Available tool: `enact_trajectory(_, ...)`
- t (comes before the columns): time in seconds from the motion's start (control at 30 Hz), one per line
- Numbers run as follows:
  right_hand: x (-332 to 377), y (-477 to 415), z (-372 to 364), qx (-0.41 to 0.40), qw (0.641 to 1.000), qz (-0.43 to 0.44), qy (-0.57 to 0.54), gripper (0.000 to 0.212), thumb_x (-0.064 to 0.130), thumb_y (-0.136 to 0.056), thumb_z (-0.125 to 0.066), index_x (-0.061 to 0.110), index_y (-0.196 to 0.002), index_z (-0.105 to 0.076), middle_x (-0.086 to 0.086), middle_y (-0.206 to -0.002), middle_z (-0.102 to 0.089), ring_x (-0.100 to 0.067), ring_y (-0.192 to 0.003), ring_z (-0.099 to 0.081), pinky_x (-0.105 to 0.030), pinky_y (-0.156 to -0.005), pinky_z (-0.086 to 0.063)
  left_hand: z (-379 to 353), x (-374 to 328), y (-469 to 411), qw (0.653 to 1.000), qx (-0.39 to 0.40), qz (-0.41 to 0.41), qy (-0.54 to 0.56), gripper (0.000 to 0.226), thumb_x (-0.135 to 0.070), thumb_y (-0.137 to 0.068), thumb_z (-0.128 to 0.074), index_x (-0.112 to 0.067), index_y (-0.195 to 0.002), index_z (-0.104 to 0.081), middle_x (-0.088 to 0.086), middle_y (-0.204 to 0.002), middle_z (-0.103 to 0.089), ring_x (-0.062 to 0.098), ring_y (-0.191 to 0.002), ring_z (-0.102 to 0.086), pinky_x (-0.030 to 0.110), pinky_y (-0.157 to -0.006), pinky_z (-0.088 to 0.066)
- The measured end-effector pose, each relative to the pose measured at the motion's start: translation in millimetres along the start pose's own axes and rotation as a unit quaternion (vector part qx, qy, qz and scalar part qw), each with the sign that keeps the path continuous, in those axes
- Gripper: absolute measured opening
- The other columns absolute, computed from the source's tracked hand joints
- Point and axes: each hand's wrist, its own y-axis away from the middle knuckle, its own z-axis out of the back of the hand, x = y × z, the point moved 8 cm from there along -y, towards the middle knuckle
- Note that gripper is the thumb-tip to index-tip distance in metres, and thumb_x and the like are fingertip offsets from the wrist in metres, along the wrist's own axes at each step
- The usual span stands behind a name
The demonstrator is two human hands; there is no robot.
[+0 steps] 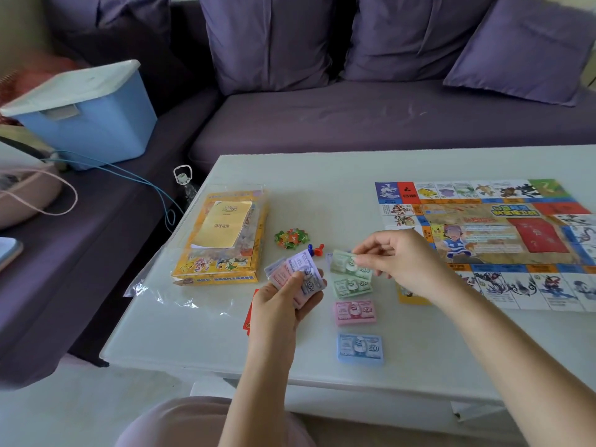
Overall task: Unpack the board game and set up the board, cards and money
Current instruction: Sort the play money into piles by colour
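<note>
Money is being sorted by colour, which is judged to be the step in hand. At the left of the table the game packet is laid flat, with small coloured tokens and two pawns near it. A fan of mixed notes is gripped in the left hand, fingers curled beneath and thumb pressed on top. To its right a green pile, a pink pile and a blue pile are set in a column. A green note is pinched between thumb and fingertips of the right hand, just above the green pile. The board is spread at far right. Next, that note would need to be released squarely onto the matching green.
</note>
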Motion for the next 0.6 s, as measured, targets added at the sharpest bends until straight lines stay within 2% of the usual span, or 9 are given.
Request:
enact_trajectory(0.13,-9.5,-14.4,2.0,0.034,0.996,-0.008,0.083,0.009,0.02,-0.08,-0.076,0.028,-0.077,-0.073,0.011,-0.069,-0.069,0.004,-0.05,-0.055,-0.009,-0.053,-0.043,4.0,7.2,-7.2,0.999,-0.022,0.031,0.034,0.014,-0.002,-0.095,-0.048,0.001,-0.104,-0.058,0.024,-0.099,-0.068,0.03,-0.082,-0.069,0.032,-0.064,-0.06)
enact_trajectory(0.27,-16.4,-20.7,-10.6,0.085,0.989,-0.016,0.123,0.007,0.025,-0.08,-0.076,0.032,-0.078,-0.073,0.012,-0.07,-0.07,0.005,-0.051,-0.055,-0.011,-0.056,-0.044,7.3,20.5,-13.4,0.996,-0.044,0.074,0.026,0.011,-0.001,-0.095,-0.047,0.002,-0.099,-0.057,0.03,-0.112,-0.061,0.038,-0.099,-0.062,0.034,-0.063,-0.059)
enact_trajectory(0.37,-14.8,-21.4,-15.6,0.088,0.987,-0.003,0.135,0.009,0.027,-0.08,-0.076,0.034,-0.077,-0.073,0.016,-0.07,-0.068,0.008,-0.055,-0.056,-0.009,-0.055,-0.04,7.4,26.8,-18.0,0.995,-0.042,0.092,0.021,0.012,-0.002,-0.095,-0.047,0.003,-0.101,-0.057,0.032,-0.116,-0.06,0.043,-0.11,-0.058,0.036,-0.062,-0.06)
enact_trajectory(0.47,-8.2,-19.5,-12.8,0.077,0.986,0.017,0.15,0.007,0.025,-0.079,-0.077,0.027,-0.085,-0.074,0.019,-0.072,-0.062,0.014,-0.056,-0.052,-0.006,-0.053,-0.037,5.8,29.3,-20.2,0.994,-0.033,0.099,0.019,0.013,-0.002,-0.095,-0.047,0.004,-0.102,-0.056,0.033,-0.116,-0.06,0.044,-0.113,-0.057,0.038,-0.064,-0.06)
enact_trajectory(0.57,-2.5,-17.7,-12.5,0.094,0.967,0.046,0.232,0.017,0.028,-0.077,-0.079,0.03,-0.092,-0.071,0.016,-0.075,-0.052,0.0,-0.063,-0.051,-0.015,-0.055,-0.035,3.8,31.9,-21.4,0.994,-0.023,0.108,0.025,0.011,-0.002,-0.095,-0.048,0.005,-0.1,-0.056,0.032,-0.116,-0.06,0.043,-0.112,-0.058,0.039,-0.067,-0.059)
enact_trajectory(0.6,-1.2,-17.5,-14.8,0.11,0.959,0.057,0.256,0.019,0.028,-0.077,-0.079,0.031,-0.094,-0.07,0.014,-0.08,-0.052,-0.003,-0.069,-0.051,-0.019,-0.061,-0.038,3.2,32.7,-21.9,0.993,-0.022,0.109,0.025,0.011,-0.002,-0.095,-0.048,0.004,-0.101,-0.056,0.032,-0.116,-0.06,0.043,-0.112,-0.058,0.039,-0.068,-0.059)
